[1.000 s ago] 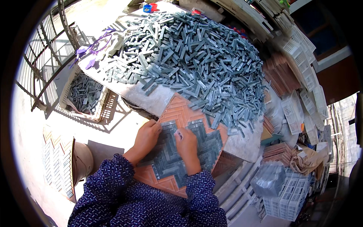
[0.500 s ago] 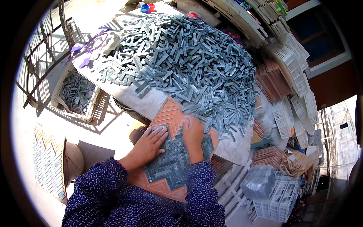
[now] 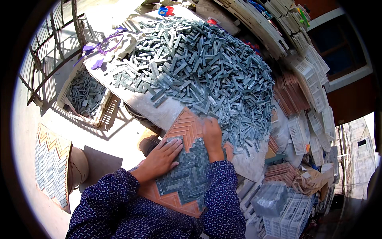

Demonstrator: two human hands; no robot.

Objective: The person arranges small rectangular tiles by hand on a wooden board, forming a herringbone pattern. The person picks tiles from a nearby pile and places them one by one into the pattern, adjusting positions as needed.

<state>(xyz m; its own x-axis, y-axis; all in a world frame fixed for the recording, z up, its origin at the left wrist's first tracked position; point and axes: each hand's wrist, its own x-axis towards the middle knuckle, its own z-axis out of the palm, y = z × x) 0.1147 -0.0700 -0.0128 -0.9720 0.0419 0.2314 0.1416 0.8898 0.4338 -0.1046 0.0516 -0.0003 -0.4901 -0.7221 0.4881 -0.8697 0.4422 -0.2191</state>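
Note:
An orange tray (image 3: 182, 120) with a herringbone pattern of ridges lies tilted before me, against the table's near edge. Dark green-grey stone strips (image 3: 184, 171) fill its middle in a zigzag. My left hand (image 3: 162, 156) rests flat on the strips at the left side, fingers stretched out. My right hand (image 3: 212, 136) is closed over the tray's upper right part, next to the loose pile. Its fingertips are blurred and turned away, so whatever they hold is hidden. A big heap of loose stone strips (image 3: 199, 67) covers most of the table beyond.
Bare tabletop (image 3: 169, 106) shows left of the tray. A crate of strips (image 3: 85, 95) stands on the floor at left, near another filled tray (image 3: 51, 167) on a bucket (image 3: 78, 169). Stacked orange trays (image 3: 290, 91) and white crates (image 3: 298, 129) line the right side.
The whole view has shifted slightly, moving the scene right and down. My right hand remains closed near the tray's upper right, its fingers now blurred; the left stays flat on the strips.

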